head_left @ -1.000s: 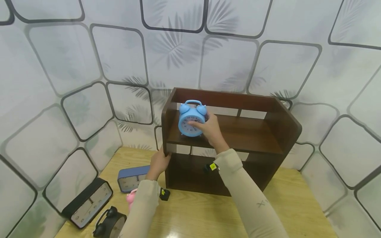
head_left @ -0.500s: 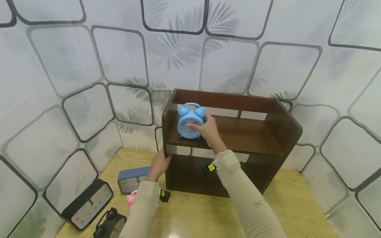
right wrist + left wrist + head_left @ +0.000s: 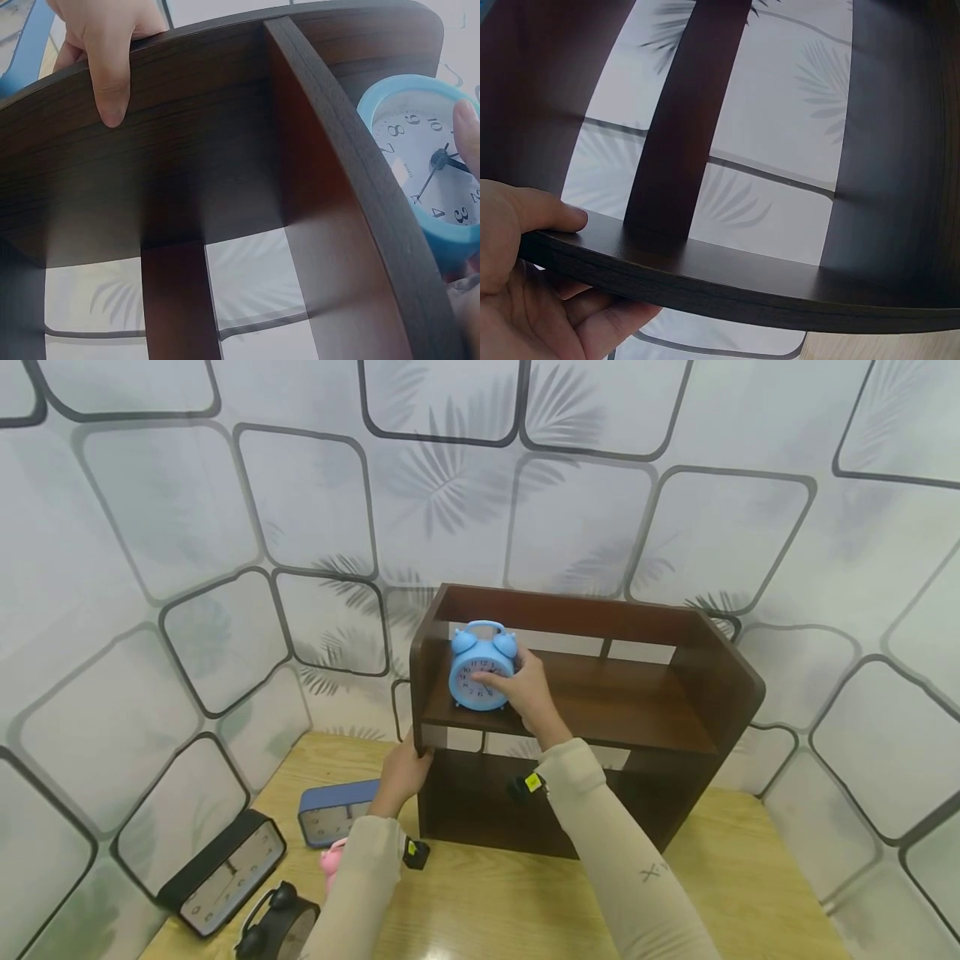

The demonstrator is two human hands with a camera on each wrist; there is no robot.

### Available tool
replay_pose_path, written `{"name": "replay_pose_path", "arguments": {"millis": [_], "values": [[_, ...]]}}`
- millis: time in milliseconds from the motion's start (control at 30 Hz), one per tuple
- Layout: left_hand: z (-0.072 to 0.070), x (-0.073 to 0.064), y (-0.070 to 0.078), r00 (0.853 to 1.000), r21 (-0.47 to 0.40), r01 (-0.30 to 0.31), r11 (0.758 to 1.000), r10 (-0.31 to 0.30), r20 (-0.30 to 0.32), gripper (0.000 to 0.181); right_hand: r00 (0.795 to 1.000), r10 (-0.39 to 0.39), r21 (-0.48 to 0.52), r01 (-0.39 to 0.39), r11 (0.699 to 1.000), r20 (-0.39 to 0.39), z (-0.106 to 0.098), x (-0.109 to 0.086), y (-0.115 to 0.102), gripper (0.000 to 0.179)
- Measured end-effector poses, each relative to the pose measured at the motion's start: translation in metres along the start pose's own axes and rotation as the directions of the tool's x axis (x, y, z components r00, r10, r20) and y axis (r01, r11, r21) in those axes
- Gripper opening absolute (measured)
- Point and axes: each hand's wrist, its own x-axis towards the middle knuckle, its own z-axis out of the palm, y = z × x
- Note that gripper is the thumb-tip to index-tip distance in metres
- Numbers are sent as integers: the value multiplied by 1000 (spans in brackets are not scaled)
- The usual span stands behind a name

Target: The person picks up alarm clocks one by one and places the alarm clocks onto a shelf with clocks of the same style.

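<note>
A: Your right hand (image 3: pixel 528 687), centre of the head frame: thumb laid across the dial, other fingers round the right side. It holds the light blue alarm clock (image 3: pixel 470 691).

B: Noted. Clock upright, left end of the upper level of your brown shelf unit (image 3: pixel 622 702). Cannot tell whether its feet bear on the board.

A: Your left hand (image 3: pixel 402 772), just below and left of the clock, grips the front edge of the left side panel (image 3: pixel 418 681); left wrist view shows thumb on the inner face, fingers curled beneath.

B: Lower left, on your table (image 3: pixel 480 902): blue box clock (image 3: pixel 330 812), black box clock (image 3: pixel 225 872), black twin-bell clock (image 3: pixel 281 927). Pink object (image 3: pixel 330 860) mostly hidden by your left sleeve (image 3: pixel 363 877).
</note>
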Motion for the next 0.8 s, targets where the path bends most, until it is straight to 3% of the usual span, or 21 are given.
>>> {"name": "replay_pose_path", "arguments": {"millis": [267, 567, 800], "values": [[8, 5, -11, 998, -22, -49, 999, 48, -33, 46, 999, 14, 23, -15, 1000, 47, -3, 0, 1, 70], [2, 2, -1, 1000, -6, 10, 1000, -10, 6, 48, 985, 0, 68, -12, 998, 174, -22, -3, 5, 65], [0, 0, 1, 1000, 2, 13, 1000, -13, 21, 48, 980, 24, 56, -36, 998, 196, -34, -4, 8, 58]]}}
